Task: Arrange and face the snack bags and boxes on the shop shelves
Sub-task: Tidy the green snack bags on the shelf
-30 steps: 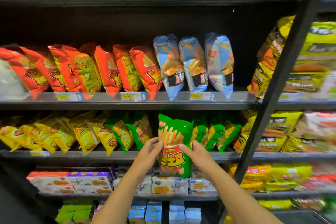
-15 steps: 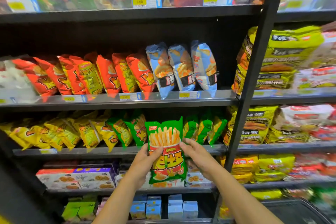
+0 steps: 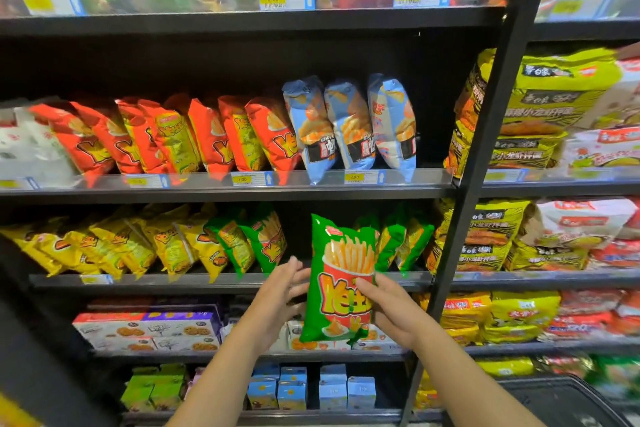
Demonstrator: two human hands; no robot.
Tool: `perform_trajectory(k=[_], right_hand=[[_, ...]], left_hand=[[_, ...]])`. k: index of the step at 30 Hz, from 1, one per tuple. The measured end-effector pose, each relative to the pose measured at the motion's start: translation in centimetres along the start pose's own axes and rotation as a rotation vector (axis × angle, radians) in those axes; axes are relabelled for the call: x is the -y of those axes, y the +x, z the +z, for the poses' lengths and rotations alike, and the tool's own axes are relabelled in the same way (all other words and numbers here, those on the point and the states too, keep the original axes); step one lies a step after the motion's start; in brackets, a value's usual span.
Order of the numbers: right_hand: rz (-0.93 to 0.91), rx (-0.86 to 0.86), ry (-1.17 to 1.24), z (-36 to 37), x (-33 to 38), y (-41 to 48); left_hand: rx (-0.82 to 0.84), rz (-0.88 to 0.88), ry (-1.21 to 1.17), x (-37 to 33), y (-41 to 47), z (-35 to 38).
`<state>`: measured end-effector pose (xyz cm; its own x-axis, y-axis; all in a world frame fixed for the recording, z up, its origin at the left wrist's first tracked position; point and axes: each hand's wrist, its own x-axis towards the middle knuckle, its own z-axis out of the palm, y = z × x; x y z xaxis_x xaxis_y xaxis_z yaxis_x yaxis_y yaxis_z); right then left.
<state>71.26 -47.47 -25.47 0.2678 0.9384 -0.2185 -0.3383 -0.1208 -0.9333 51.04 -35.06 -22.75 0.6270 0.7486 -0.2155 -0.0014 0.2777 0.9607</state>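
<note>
Shelves (image 3: 207, 193) behind, green bag (image 3: 341, 282) held upright, front facing camera

A shop's snack aisle: black metal shelves (image 3: 242, 192) hold tight rows of red chip bags (image 3: 221, 135), pale blue bags (image 3: 349, 125) and yellow bags (image 3: 114, 246). Yellow price tags (image 3: 354, 177) sit in clear strips along the shelf edges. Biscuit boxes (image 3: 149, 329) and small blue cartons (image 3: 332, 388) stand lower down.

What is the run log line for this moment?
right hand grips green plastic fries bag | left hand loose beside its left edge | bag upright
</note>
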Motion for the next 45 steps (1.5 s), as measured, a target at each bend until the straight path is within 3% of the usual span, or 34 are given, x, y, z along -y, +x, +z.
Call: perform_trajectory(k=[7,15,19,21,26,31,37,45], right_hand=[[0.05,-0.02,0.124,-1.7,-0.8,-0.4],[-0.06,-0.063,-0.003,0.5,0.0,-0.2],[-0.129,-0.206,-0.194,2.3,0.4,-0.5],[-0.11,-0.237,-0.269,2.4,0.3,-0.4],[-0.121,-0.194,-0.071,2.1,2.2,-1.2],[-0.111,-0.193,-0.089,0.8,2.7,-1.7],[-0.039,-0.025,-0.448,0.9,2.2,-2.8],[-0.249,-0.067,-0.659,-0.9,1.9,-2.6]], left_hand=[[-0.023,-0.004,-0.108,-0.7,-0.7,-0.6],[0.034,-0.008,0.135,0.1,-0.3,1.2],[0.013,0.006,0.161,0.9,0.0,1.7],[0.008,-0.011,0.124,1.1,0.1,1.8],[0.018,-0.086,-0.178,1.5,0.0,1.4],[0.037,-0.138,-0.253,3.1,0.3,0.8],[0.059,-0.027,-0.137,3.5,0.3,2.0],[0.085,0.147,0.343,3.5,0.2,1.7]])
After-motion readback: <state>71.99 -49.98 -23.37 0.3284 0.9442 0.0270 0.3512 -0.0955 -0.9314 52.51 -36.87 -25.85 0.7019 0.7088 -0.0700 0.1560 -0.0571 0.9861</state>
